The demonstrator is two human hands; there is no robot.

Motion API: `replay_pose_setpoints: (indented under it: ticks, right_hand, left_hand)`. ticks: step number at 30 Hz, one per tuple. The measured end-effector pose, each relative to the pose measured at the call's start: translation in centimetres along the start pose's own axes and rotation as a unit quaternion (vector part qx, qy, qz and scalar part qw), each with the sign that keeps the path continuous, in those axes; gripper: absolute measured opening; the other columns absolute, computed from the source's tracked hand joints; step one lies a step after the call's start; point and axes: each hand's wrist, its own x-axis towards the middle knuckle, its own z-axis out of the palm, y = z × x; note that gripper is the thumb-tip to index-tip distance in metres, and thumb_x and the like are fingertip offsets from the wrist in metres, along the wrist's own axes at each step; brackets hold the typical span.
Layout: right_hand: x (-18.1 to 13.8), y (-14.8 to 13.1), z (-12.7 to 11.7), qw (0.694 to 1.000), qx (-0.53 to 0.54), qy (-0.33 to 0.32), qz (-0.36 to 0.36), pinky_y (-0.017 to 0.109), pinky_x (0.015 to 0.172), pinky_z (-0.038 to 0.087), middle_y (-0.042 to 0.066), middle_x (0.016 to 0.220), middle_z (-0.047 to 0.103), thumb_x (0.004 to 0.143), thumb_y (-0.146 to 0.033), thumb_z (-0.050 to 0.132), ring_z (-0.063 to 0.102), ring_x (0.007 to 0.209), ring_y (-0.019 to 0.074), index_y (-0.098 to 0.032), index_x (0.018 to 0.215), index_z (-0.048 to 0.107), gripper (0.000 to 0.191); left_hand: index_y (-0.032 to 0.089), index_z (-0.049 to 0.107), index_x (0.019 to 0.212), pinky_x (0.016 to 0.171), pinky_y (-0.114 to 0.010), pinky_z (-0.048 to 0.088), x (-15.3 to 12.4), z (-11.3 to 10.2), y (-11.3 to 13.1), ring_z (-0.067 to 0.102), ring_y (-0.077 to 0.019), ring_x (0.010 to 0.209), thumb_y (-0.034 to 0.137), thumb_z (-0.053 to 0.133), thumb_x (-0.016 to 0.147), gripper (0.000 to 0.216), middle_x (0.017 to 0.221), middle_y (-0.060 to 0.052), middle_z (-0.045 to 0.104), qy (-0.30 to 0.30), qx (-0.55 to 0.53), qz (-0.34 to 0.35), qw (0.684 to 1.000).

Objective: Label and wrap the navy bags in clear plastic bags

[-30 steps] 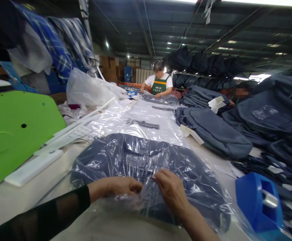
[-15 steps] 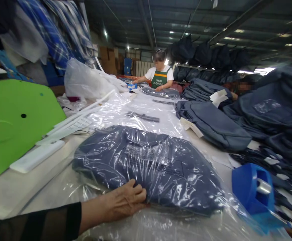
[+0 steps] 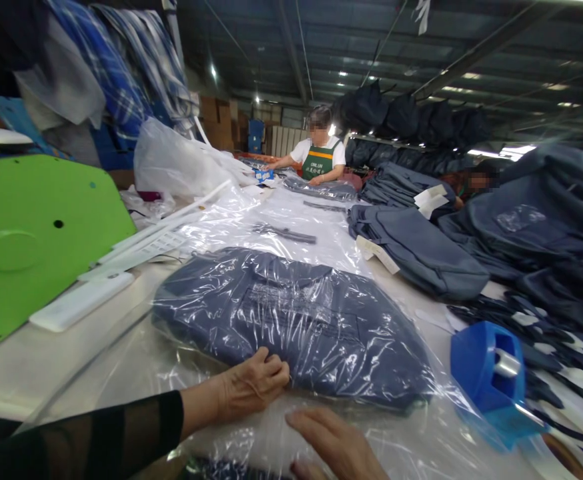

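Note:
A dark blue backpack sealed in a clear plastic bag [image 3: 296, 327] lies on the white table in front of me. My left hand [image 3: 251, 390] rests at its near edge with fingers curled, pinching the plastic against the bag. My right hand [image 3: 339, 443] comes in at the bottom of the view, fingers stretched flat over the loose plastic flap near me. A black mesh sleeve covers my left forearm.
A blue tape dispenser [image 3: 491, 377] stands at the right. A green board [image 3: 31, 233] and white plastic parts [image 3: 81, 300] lie left. Unbagged blue backpacks [image 3: 416, 247] pile along the right. More plastic sheets [image 3: 281, 220] lie beyond. A person in a green apron [image 3: 319, 157] works at the far end.
My right hand left the view and has come back low over the plastic flap. My left hand has stayed curled at the bag's near edge, having slid there from the top.

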Motion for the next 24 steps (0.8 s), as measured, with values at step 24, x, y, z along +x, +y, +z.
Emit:
replay_pose_setpoints:
  ticks: [24]
  right_hand:
    - [-6.9, 4.0, 4.2, 0.917, -0.374, 0.01, 0.138, 0.041, 0.064, 0.041, 0.007, 0.098, 0.068, 0.084, -0.019, 0.05, 0.059, 0.079, 0.0251, -0.025, 0.11, 0.062, 0.029]
  left_hand:
    - [0.017, 0.059, 0.108, 0.086, -0.036, 0.039, -6.3, -1.4, -1.4, 0.052, -0.0191, 0.094, 0.011, 0.05, 0.085, 0.026, 0.102, -0.005, 0.063, 0.026, -0.146, -0.074, 0.986]
